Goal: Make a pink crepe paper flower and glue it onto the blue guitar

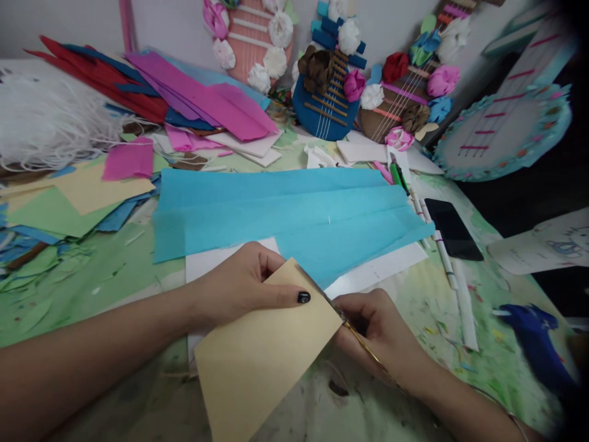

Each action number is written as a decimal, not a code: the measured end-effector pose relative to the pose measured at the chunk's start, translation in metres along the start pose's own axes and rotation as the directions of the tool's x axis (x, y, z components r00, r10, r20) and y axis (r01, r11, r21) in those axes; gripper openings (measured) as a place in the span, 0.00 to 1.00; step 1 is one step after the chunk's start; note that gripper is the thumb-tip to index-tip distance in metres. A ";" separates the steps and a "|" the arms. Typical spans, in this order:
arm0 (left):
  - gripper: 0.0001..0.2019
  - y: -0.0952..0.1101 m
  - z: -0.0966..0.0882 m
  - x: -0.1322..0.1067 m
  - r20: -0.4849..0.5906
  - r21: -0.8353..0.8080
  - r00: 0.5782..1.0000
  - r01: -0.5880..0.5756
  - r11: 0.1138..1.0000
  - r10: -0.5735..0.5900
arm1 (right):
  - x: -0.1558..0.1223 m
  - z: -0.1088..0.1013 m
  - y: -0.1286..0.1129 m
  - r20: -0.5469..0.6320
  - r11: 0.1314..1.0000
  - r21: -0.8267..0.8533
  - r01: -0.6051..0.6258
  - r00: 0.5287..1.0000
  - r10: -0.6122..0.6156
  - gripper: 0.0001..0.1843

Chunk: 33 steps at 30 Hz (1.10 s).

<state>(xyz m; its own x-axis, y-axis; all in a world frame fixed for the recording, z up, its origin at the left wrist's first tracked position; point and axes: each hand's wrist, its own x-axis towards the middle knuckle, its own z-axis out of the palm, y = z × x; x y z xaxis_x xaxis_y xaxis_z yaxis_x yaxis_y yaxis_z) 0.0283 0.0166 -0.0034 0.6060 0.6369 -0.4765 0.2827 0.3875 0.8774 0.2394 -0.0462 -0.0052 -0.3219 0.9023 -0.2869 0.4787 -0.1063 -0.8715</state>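
My left hand [242,285] pinches the upper edge of a tan paper sheet [262,362], thumb on top. My right hand [380,328] is closed around gold-coloured scissors [354,334], whose blades meet the sheet's right edge. Both hands work at the near side of the table [92,276]. Just beyond them lies a wide blue tissue paper sheet [285,209] over a white sheet [368,273].
Magenta, red and blue tissue papers [193,98] pile at the back left, beside white string [50,123]. Paper guitars with paper flowers [329,80] lean on the wall. A black phone [452,228], pens [398,175] and rolled white paper sticks [455,282] lie to the right.
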 end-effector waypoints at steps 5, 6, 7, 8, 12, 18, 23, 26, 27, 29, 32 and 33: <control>0.14 -0.001 0.001 0.001 0.037 0.016 0.999 0.009 1.000 -0.010 | 0.000 0.001 -0.001 0.018 0.998 0.057 -0.029 0.999 0.028 0.22; 0.14 -0.001 0.002 0.001 0.036 0.020 0.999 0.007 1.000 -0.008 | 0.000 0.001 -0.001 0.019 0.998 0.051 -0.029 0.999 0.028 0.22; 0.14 -0.001 0.002 0.001 0.035 0.021 0.999 0.006 1.000 -0.007 | 0.000 0.001 -0.001 0.017 0.999 0.042 -0.027 0.999 0.027 0.23; 0.14 -0.001 0.002 0.001 0.034 0.021 0.999 0.005 1.000 -0.005 | 0.000 0.001 -0.001 0.015 0.999 0.032 -0.026 1.000 0.026 0.23; 0.15 -0.001 0.002 0.001 0.039 0.017 0.999 -0.001 1.000 0.000 | 0.002 0.001 0.000 0.012 1.000 -0.003 -0.020 1.000 0.020 0.24; 0.14 -0.001 0.003 0.001 0.051 0.017 0.999 -0.015 1.000 0.015 | 0.002 0.000 0.000 0.008 1.000 -0.009 -0.029 1.000 0.029 0.25; 0.14 -0.001 0.002 0.001 0.047 0.029 0.999 -0.016 0.999 0.015 | 0.002 0.001 -0.001 0.014 1.000 0.023 -0.016 1.000 0.015 0.25; 0.15 -0.001 0.001 0.001 0.045 0.031 0.999 -0.014 0.999 0.013 | 0.002 0.002 0.000 0.006 1.000 0.016 0.005 1.000 -0.005 0.25; 0.15 -0.001 0.001 0.001 0.043 0.032 0.999 -0.012 0.999 0.011 | 0.001 0.002 0.000 0.003 1.000 0.010 0.011 1.000 -0.011 0.25; 0.15 -0.001 0.001 0.001 0.042 0.031 0.999 -0.008 0.999 0.007 | 0.001 0.002 0.001 -0.002 1.000 -0.002 0.022 1.000 -0.022 0.24; 0.15 -0.001 0.002 0.001 0.055 0.026 0.998 -0.004 1.000 0.003 | 0.001 0.001 0.002 -0.014 0.999 -0.028 0.037 0.999 -0.038 0.23; 0.15 -0.001 0.002 0.001 0.057 0.026 0.998 -0.005 1.000 0.004 | 0.001 0.001 0.002 -0.018 0.998 -0.037 0.042 0.999 -0.043 0.23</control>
<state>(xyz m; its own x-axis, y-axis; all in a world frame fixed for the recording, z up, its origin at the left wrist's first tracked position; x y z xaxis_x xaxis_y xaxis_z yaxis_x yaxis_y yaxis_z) 0.0294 0.0154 -0.0046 0.6483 0.5995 -0.4694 0.2987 0.3669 0.8810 0.2390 -0.0459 -0.0080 -0.3276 0.9133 -0.2420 0.4947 -0.0524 -0.8675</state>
